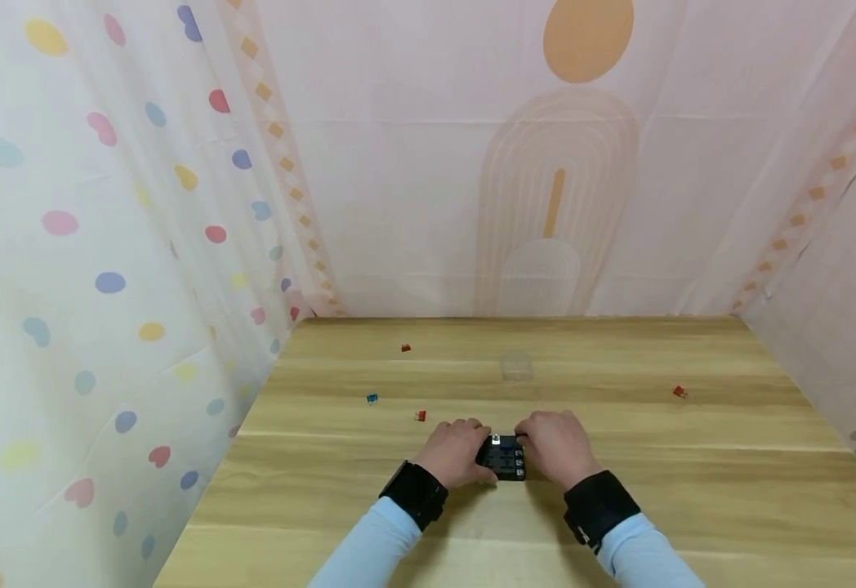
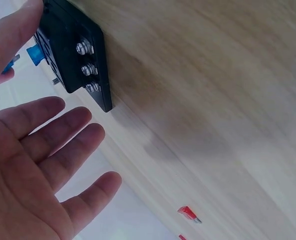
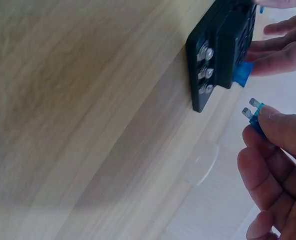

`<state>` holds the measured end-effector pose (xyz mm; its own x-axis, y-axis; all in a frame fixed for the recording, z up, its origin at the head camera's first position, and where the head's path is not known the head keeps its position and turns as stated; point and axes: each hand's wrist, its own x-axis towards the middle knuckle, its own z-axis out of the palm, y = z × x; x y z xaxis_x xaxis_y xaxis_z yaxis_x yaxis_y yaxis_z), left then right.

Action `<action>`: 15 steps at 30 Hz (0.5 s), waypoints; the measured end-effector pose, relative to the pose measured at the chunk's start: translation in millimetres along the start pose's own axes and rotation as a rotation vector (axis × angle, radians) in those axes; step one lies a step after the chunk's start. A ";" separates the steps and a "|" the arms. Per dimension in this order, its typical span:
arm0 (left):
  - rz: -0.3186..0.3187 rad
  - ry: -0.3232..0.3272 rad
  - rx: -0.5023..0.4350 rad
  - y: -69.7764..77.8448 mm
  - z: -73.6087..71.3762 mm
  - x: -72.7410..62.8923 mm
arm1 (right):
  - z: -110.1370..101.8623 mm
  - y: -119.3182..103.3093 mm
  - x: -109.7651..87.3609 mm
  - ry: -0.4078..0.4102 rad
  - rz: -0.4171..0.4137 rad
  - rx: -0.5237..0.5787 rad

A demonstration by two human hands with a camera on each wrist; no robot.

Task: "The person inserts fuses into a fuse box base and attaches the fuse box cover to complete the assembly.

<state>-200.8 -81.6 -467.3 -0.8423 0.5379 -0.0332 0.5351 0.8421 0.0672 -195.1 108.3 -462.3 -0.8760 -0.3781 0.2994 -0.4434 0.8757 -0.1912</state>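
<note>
A black fuse block (image 1: 501,459) with metal screw terminals sits in front of me, between both hands. My left hand (image 1: 457,453) holds its left end, thumb on the near side, other fingers stretched out at the far side. One blue blade fuse (image 3: 243,73) sticks out of the block. Thumb and forefinger of my right hand (image 3: 280,150) pinch a second blue blade fuse (image 3: 256,120), its two metal prongs showing, close beside the block. From above, the right hand hides this fuse.
Red blade fuses lie scattered: one (image 1: 421,416) left of the block, one (image 1: 406,348) farther back, one (image 1: 681,392) at the right. A loose blue fuse (image 1: 372,398) is at the left. A clear plastic piece (image 1: 517,367) lies behind the block on the wooden table (image 1: 693,490). Patterned curtains (image 1: 399,204) surround it.
</note>
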 end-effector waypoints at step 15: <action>0.027 0.012 0.036 -0.6 3.0 0.8 | 2.5 -7.8 -1.7 -0.022 -0.042 0.048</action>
<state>-201.6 -81.6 -470.4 -0.8281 0.5602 -0.0194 0.5595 0.8282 0.0320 -190.6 101.4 -463.6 -0.8600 -0.4214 0.2878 -0.4881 0.8437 -0.2233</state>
